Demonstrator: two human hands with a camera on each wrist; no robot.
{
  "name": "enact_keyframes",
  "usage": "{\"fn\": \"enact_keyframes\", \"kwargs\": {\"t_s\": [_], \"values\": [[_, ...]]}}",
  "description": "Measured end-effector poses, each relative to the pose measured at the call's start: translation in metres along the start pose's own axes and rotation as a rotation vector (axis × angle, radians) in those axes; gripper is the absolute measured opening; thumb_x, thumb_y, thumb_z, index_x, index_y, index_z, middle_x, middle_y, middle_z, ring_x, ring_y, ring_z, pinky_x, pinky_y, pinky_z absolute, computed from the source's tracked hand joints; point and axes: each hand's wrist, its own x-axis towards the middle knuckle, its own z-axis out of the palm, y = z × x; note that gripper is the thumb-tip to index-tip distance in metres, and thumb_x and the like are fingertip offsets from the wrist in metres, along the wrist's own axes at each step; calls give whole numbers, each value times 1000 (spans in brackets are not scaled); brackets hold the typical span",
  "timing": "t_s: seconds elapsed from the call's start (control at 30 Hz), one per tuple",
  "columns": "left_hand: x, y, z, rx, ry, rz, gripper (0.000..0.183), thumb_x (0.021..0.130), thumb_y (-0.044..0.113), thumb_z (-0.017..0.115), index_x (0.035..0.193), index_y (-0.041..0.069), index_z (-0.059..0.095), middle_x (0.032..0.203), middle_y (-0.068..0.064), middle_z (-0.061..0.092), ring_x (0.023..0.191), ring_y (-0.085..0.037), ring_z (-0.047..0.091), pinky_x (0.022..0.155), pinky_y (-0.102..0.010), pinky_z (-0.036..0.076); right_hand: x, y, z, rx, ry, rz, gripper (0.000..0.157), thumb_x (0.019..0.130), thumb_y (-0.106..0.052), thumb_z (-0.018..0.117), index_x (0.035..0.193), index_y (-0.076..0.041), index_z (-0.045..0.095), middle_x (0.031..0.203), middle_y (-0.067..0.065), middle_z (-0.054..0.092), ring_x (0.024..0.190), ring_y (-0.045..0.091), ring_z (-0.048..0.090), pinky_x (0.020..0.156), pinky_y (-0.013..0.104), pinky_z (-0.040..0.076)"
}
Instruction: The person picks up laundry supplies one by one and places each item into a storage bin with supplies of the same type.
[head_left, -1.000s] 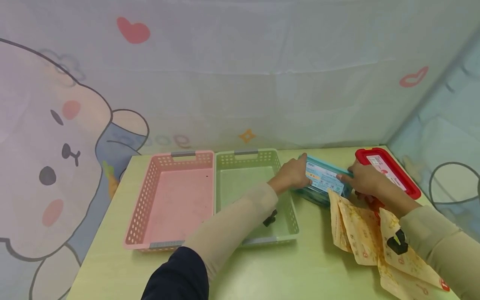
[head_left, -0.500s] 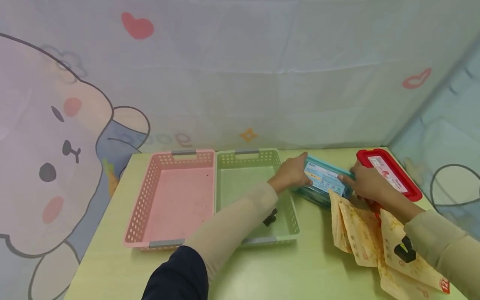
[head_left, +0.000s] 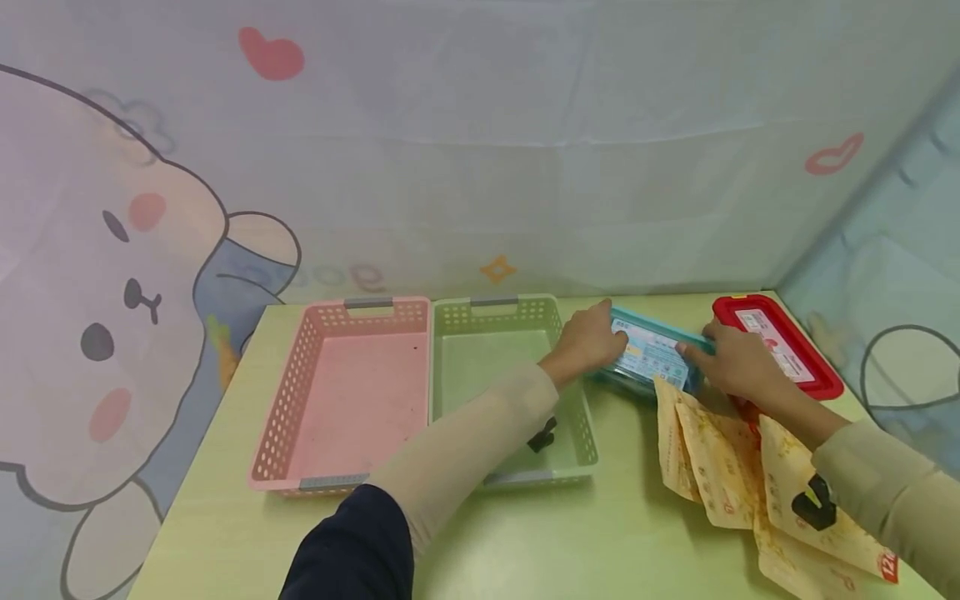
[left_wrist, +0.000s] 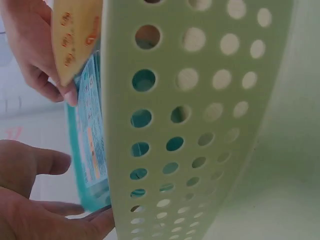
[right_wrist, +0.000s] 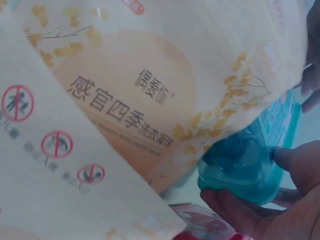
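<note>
head view: left hand [head_left: 588, 340] and right hand [head_left: 744, 362] are apart, each gripping an end of one teal box [head_left: 647, 357], just right of the green basket [head_left: 491, 358]. the step in hand seems to be taking hold of it; the next move likely calls for an even two-handed grip, clear of the packets [head_left: 722, 467]. counted outward: one green basket, one pink basket [head_left: 367, 392], one red-lidded box [head_left: 780, 346], at least four overlapping packets, exact number unclear.

The head view looks forward and down at the box [head_left: 649, 354] from above, while both wrist views share it, nearer, from either side.
</note>
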Motion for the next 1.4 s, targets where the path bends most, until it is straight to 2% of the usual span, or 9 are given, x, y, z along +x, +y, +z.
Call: {"fn": "enact_keyframes", "kwargs": {"t_s": [0.27,0.37,0.47,0.53,0.63,0.77,0.93,1.17,1.4], "values": [[0,1,4,-119,79,29,68,109,24,53,169,15,24,56,1,43,42,-11,27,43,-29,30,-12,-9,-5,-58,54,-75,59,102,-36,70,131,11,49,77,13,59,55,23,54,48,33,47],[-4,2,6,-116,114,54,65,110,30,54,168,14,28,90,-6,67,63,-16,56,61,-32,48,-21,-11,-3,-103,79,-128,58,100,-34,74,129,11,51,73,9,58,54,20,54,50,32,48],[-7,3,6,-129,139,75,64,111,35,54,167,12,30,123,-13,70,95,-25,70,86,-40,55,-29,-14,-1,-148,114,-183,54,98,-30,78,126,9,54,64,4,53,51,17,50,49,32,46],[-9,4,6,-142,158,77,64,111,38,54,166,12,31,135,-15,66,112,-28,69,95,-43,55,-33,-18,1,-182,147,-224,50,97,-28,80,124,7,57,60,1,50,48,17,47,47,32,45],[-9,4,6,-159,166,75,65,111,41,54,165,12,31,137,-16,65,115,-29,68,98,-43,54,-39,-25,3,-251,192,-293,44,94,-27,82,119,4,62,57,0,49,46,17,46,44,35,47],[-8,3,7,-139,152,65,69,110,41,57,166,11,29,153,-17,55,135,-30,58,106,-43,51,-45,-37,9,-359,216,-381,37,91,-26,85,110,-1,66,57,0,48,46,17,45,42,39,50],[-7,0,9,-95,97,30,75,110,38,58,169,12,19,152,-19,57,132,-30,62,104,-41,53,-48,-52,20,-425,209,-464,34,88,-23,88,99,-4,63,59,1,47,47,16,41,39,36,45],[-7,3,9,-48,84,-7,77,110,33,59,169,9,16,130,-21,69,99,-25,70,88,-37,56,-48,-60,28,-383,153,-407,33,89,-23,87,103,-4,63,64,2,51,52,19,44,40,34,41],[-14,10,-5,17,58,-77,92,106,33,67,168,0,8,130,-22,68,109,-29,71,92,-37,57,-40,-55,16,-205,45,-426,31,97,-31,79,88,-12,57,60,-4,44,50,11,41,46,28,36]]}}
